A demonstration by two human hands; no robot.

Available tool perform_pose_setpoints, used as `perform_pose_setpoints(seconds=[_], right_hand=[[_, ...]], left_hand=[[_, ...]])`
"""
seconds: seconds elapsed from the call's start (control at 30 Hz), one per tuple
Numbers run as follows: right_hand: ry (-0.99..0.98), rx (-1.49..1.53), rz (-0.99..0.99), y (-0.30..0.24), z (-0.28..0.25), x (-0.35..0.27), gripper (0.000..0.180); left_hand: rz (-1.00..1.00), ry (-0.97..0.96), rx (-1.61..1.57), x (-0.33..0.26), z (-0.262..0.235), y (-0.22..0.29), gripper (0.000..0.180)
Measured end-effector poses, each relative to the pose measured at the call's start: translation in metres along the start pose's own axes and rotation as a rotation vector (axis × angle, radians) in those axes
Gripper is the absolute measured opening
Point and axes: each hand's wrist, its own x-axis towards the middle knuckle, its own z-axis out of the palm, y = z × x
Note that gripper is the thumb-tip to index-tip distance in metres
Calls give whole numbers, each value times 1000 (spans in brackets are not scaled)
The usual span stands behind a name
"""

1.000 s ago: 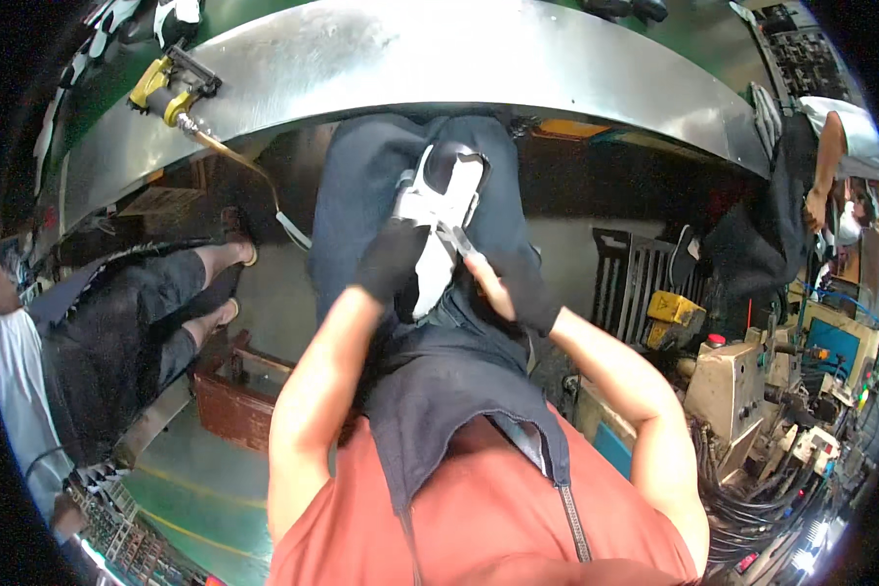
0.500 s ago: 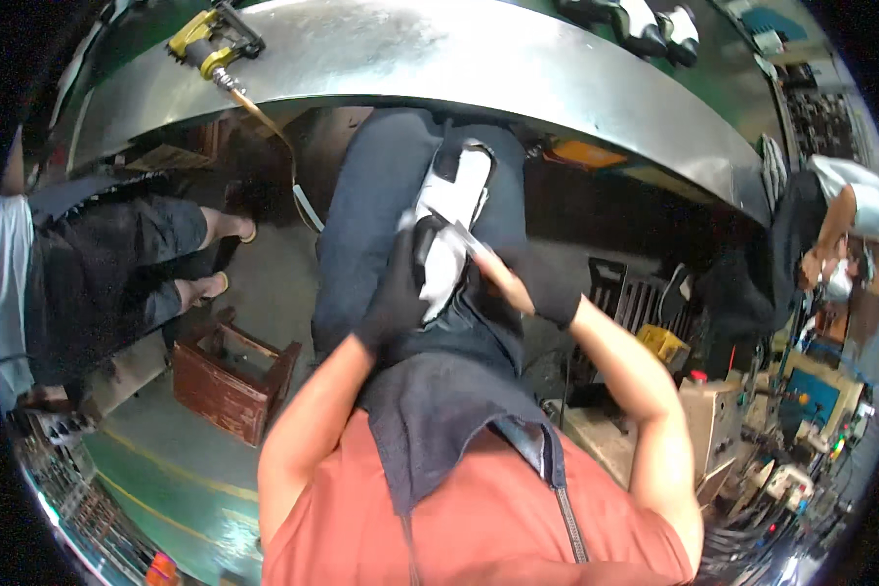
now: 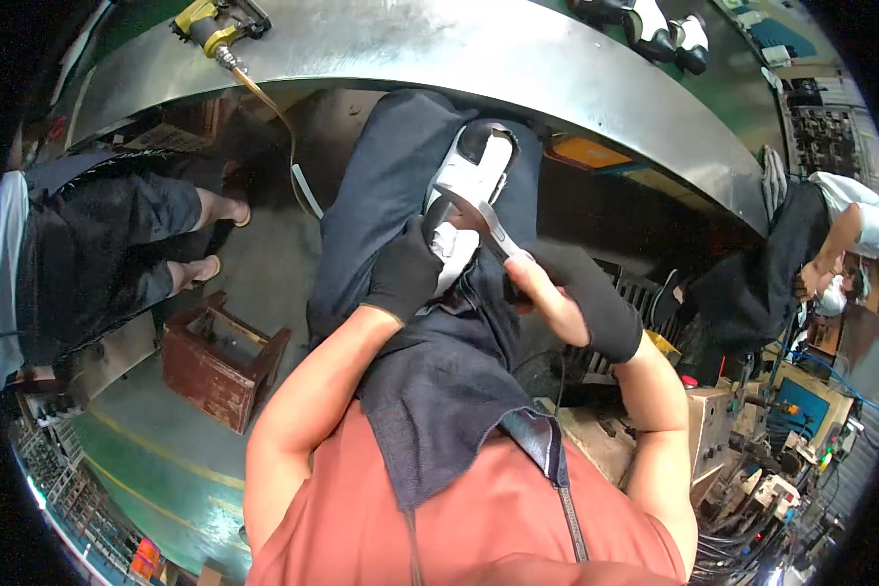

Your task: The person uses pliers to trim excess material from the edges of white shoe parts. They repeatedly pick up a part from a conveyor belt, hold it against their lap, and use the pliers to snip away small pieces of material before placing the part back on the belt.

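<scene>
A white-and-black shoe lies lengthwise along my lap, between my thighs. My left hand, in a dark glove, is closed on the shoe's near left side, with its thumb along the edge. My right hand, gloved with thumb bare, grips a grey metal tool with a curved head. That head lies over the middle of the shoe, close to my left thumb. Whether it touches the shoe I cannot tell, nor the tool's exact kind.
Ahead runs a metal-topped bench, bearing a yellow air tool with a hose and several shoes. A brown wooden stool stands left. One person is at left, another at right. Machinery stands lower right.
My right hand has drawn back toward the lower right, and the tool's curved head now shows plainly. My left hand and the shoe have shifted slightly to the right in view.
</scene>
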Motion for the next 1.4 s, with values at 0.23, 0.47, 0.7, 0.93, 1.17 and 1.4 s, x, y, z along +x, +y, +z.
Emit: perform_pose_setpoints(seconds=[0.23,0.47,0.7,0.93,1.17,1.4], right_hand=[[-15,-179,70,59,34,2,25],[-58,-85,177,57,58,9,45],[347,415,397,85,30,-88,39],[160,582,349,77,28,-79,39],[-324,-230,149,88,-18,-8,40],[-61,-781,-329,100,-19,45,37]], left_hand=[[229,-89,-180,-22,1,-19,89],[157,-232,-152,-35,-33,-13,92],[199,-179,-231,-17,-182,84,61],[386,13,-16,12,-15,29,61],[410,-117,-90,-19,-2,23,65],[284,-193,-146,-6,7,-4,70]])
